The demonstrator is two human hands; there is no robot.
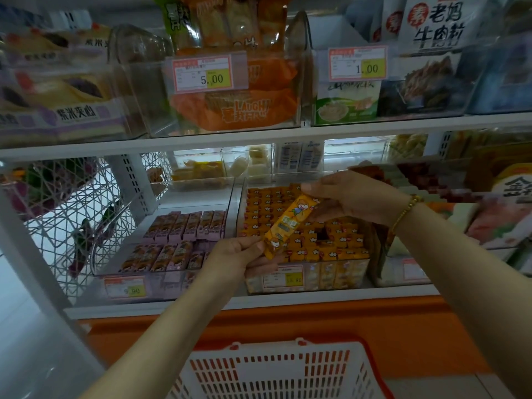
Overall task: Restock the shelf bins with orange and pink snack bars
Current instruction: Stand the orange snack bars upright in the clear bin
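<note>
Orange snack bar [288,226] slants between left grip [239,256] below, right grip [351,197] above.

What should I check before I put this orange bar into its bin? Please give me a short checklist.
1. Grip: the left hand pinches the lower end of the orange bar and the right hand holds the upper end: ok.
2. Correct bin: the bar is above the orange bin, not the pink one: ok.
3. Free place: a dark gap shows among the packed bars: ok.
4. Bar lined up with the gap: it is tilted, not upright: not ok.
5. Wrapper undamaged: cannot tell.
6. More stock in the basket: cannot tell.
</note>
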